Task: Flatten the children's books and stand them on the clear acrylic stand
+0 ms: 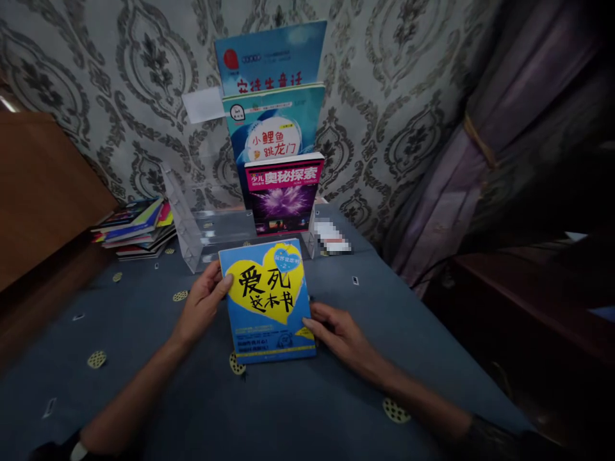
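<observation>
A blue book [269, 304] with a yellow heart on its cover is held between my two hands, front facing me. My left hand [205, 294] grips its left edge, thumb on the cover. On the lower right edge my right hand [336, 328] is closed, its thumb also on the front. Just behind stands a clear acrylic rack [185, 224]. In the rack a pink and purple book [286, 198] stands in front, a teal book [273, 125] behind it, and a tall blue book [271, 54] at the back. Fingers behind the held book are partly hidden.
A stack of books and magazines [139, 230] lies at the left, beside a brown wooden panel [48, 186]. A blurred-out white item [331, 237] lies right of the rack. The blue tablecloth [192, 397] reaches a patterned wall [398, 77]; a tied curtain [461, 153] hangs right.
</observation>
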Tool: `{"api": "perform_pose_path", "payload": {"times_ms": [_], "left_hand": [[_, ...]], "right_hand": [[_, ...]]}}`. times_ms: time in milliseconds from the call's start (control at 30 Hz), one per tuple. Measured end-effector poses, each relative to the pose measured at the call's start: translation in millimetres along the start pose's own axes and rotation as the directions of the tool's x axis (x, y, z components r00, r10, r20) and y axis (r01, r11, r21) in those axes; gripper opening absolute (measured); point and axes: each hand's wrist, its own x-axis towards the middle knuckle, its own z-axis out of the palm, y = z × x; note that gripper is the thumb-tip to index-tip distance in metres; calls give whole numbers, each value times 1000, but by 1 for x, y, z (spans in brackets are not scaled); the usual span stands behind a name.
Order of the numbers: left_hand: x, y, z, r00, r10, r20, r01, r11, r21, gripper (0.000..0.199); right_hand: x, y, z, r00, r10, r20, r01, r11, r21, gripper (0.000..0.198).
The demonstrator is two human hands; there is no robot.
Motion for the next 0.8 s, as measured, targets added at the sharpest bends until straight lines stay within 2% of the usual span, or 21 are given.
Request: {"api": "perform_pose_path", "payload": {"times_ms": [133, 300, 400, 467, 533, 600, 667, 733, 800], "left_hand": [[1, -3, 1, 998, -29, -59, 27, 999, -44, 51], [8, -10, 11, 969, -54, -240, 21, 990, -138, 54], [10, -16, 16, 954, -83, -290, 32, 984, -175, 58], [11, -15, 18, 949, -78, -305, 21, 982, -185, 57], [11, -9, 19, 947, -8, -321, -48, 985, -167, 51], [11, 1, 20, 944, 124, -307, -163, 981, -104, 43], [11, 11, 17, 920, 281, -273, -293, 956, -2, 40], [8, 18, 13, 885, 414, -212, -391, 909, 143, 41], [5, 21, 6, 858, 508, -74, -468, 833, 294, 44]], "right_hand": [[1, 0, 2, 999, 33, 32, -36, 992, 118, 38], [0, -4, 7, 995, 45, 94, -64, 976, 209, 35], [-2, -6, 8, 995, 46, 93, -65, 975, 214, 35], [-1, -9, 5, 997, 22, 77, -33, 988, 152, 35], [2, -14, -1, 999, -22, 35, 22, 1000, 0, 34], [8, -19, -9, 996, -93, -13, 88, 977, -194, 33], [17, -22, -17, 984, -172, -33, 152, 932, -329, 28], [29, -21, -25, 966, -255, -43, 220, 899, -379, 23], [40, -15, -31, 947, -313, -68, 261, 878, -402, 22]]}}
